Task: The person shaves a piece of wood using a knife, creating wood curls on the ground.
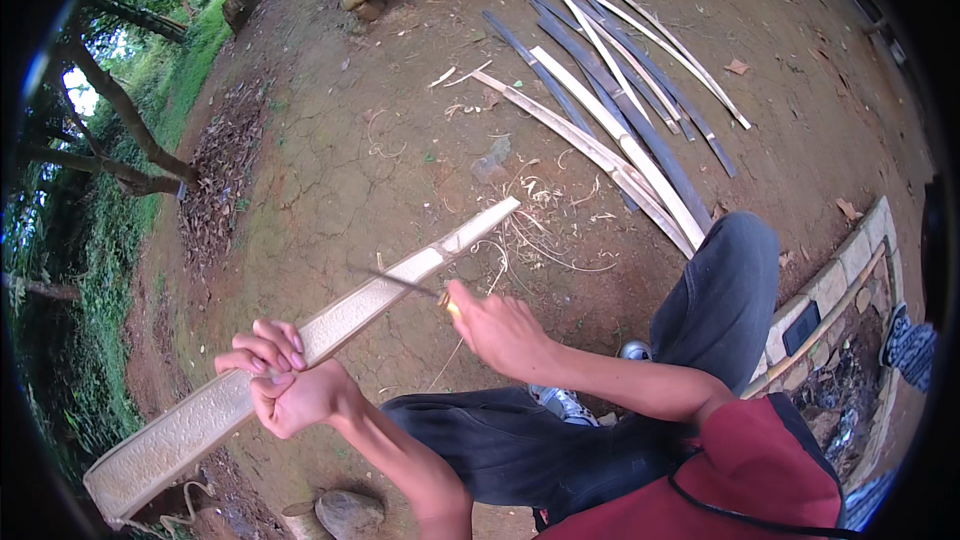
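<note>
A long split bamboo strip [190, 436] slants from the lower left up to the middle, its pale inner face upward and a node near the far, narrower end. My left hand [285, 385] is closed around its edges, about midway along. In my right hand [500, 332] is a knife [405, 283] with a thin dark blade and a yellowish handle, mostly covered by my fingers. The blade lies across the strip beyond my left hand; whether it touches the surface is hard to tell. Thin curled shavings [540, 230] lie on the ground around the strip's far end.
Several dark and pale bamboo strips [610, 80] lie loosely piled at upper right. A stone-edged border [830, 290] with a dark phone-like object [801, 328] on it runs along the right. A round stone [348, 513] sits below my left forearm. Trees [125, 110] stand at left.
</note>
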The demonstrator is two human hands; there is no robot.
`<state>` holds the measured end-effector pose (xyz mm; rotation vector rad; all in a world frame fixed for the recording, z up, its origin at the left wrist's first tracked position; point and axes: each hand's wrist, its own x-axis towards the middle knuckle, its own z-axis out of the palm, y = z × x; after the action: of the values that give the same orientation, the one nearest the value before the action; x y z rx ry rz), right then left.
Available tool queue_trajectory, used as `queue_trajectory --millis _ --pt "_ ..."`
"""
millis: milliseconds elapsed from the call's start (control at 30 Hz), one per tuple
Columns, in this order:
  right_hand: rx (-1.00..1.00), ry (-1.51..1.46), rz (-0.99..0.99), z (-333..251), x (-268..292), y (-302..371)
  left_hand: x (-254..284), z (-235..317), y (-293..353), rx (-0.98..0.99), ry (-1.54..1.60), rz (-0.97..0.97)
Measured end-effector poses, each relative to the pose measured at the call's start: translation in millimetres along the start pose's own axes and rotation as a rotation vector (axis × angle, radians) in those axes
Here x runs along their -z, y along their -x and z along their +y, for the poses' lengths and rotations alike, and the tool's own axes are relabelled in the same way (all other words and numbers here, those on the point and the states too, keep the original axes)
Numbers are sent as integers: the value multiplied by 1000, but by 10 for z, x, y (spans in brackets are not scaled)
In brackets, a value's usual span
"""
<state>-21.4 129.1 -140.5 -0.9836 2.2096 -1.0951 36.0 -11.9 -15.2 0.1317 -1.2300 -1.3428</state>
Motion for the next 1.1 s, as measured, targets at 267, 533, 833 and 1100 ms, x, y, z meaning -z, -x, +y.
queue_trajectory --millis 267,533,833,1100 --pt "-329 -50 15 1011 -340 -341 38 75 -113 -39 -24 -36" --pt "-348 59 150 1922 -606 -397 65 -15 -146 36 35 -20" --pt "-125 -297 168 687 -307 -228 -178 69 -111 29 -81 80" --pt "-66 -117 113 539 -270 -263 6 6 -219 -42 -139 186"
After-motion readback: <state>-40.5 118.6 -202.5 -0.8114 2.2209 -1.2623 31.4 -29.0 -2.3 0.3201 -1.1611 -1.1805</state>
